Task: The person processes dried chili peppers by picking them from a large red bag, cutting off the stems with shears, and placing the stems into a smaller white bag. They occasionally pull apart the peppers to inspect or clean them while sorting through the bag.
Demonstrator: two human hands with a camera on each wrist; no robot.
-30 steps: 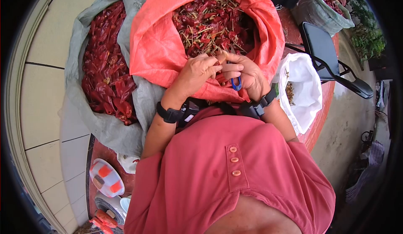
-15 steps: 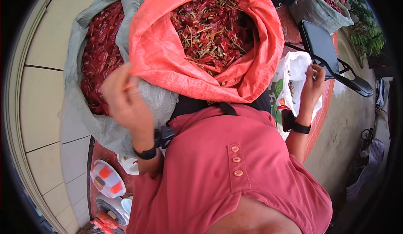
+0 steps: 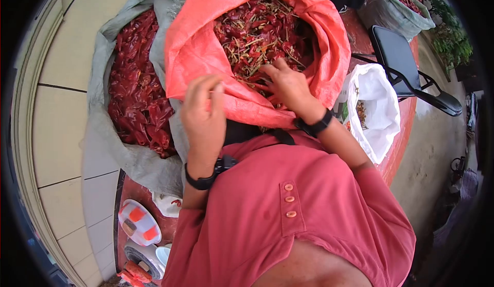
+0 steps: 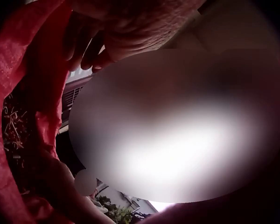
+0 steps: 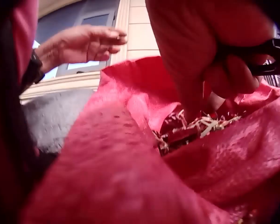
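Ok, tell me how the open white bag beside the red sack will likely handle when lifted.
The white bag would probably be floppy: its rim is wavy and its walls creased. It's likely light for its size, since only a small heap of brownish scraps shows inside. A push might fold its side in.

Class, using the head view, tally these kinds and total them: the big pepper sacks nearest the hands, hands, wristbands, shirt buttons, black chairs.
Sacks: 2 (grey sack, red sack)
Hands: 2 (left hand, right hand)
Wristbands: 2
Buttons: 3
Chairs: 1
Total: 10
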